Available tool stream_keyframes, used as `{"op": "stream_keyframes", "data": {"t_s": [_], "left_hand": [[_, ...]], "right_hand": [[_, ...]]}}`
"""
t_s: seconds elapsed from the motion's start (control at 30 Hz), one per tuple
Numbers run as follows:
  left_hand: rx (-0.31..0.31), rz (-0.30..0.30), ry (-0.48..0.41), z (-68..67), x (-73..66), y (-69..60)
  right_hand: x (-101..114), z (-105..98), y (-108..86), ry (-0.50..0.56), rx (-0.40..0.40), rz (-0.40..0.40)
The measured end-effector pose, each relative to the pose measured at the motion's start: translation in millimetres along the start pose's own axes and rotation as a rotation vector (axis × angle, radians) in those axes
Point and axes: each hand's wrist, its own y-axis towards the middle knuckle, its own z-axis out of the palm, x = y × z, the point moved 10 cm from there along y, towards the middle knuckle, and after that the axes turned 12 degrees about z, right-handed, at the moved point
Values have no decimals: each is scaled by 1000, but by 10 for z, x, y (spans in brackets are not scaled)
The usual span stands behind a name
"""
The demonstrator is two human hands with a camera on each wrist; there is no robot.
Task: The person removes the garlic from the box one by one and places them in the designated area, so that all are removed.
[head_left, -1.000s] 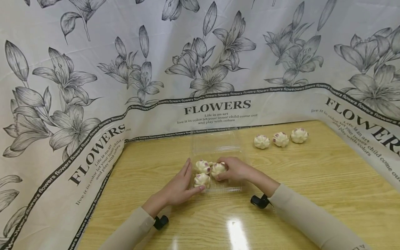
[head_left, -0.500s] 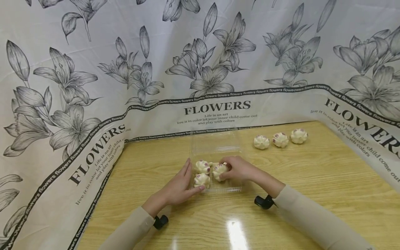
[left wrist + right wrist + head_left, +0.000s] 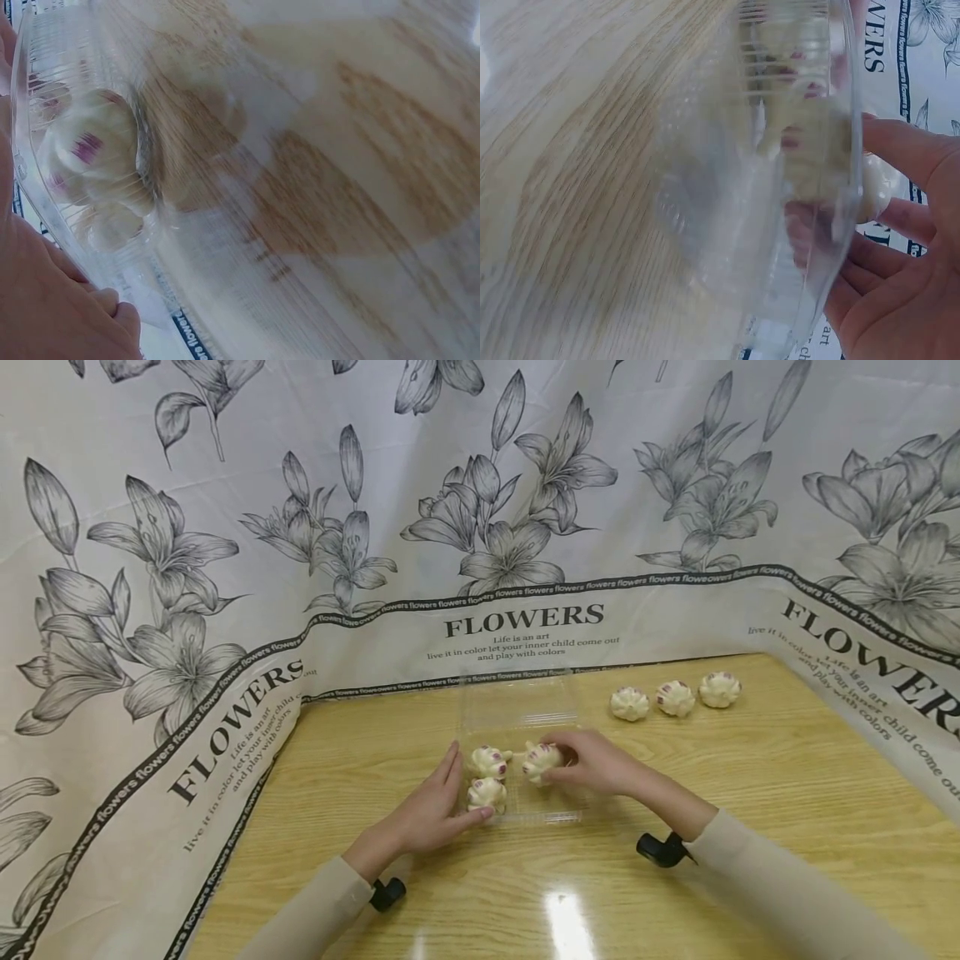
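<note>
Rightward since half a second ago go the right hand (image 3: 592, 763) and the garlic bulb (image 3: 536, 765) it pinches between thumb and fingers, now at the right half of the clear clamshell box (image 3: 561, 817); I can't tell whether the bulb touches the bottom. A loose pinch could let it roll, and a knuckle catching the thin wall could drag the box, should the left hand (image 3: 429, 810), fingers extended along its left side, slacken. The bulb's long axis seems to run sideways, stem pointing left, toward the neighbouring bulb (image 3: 487, 762)
</note>
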Motion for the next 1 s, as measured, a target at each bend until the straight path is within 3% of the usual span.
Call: {"op": "stream_keyframes", "data": {"t_s": [0.77, 1.0], "left_hand": [[0, -5, -1, 17, 17, 4], [2, -7, 0, 16, 16, 5]], "right_hand": [[-177, -582, -376, 3, -105, -4], [-286, -720, -460, -34, -139, 33]]}}
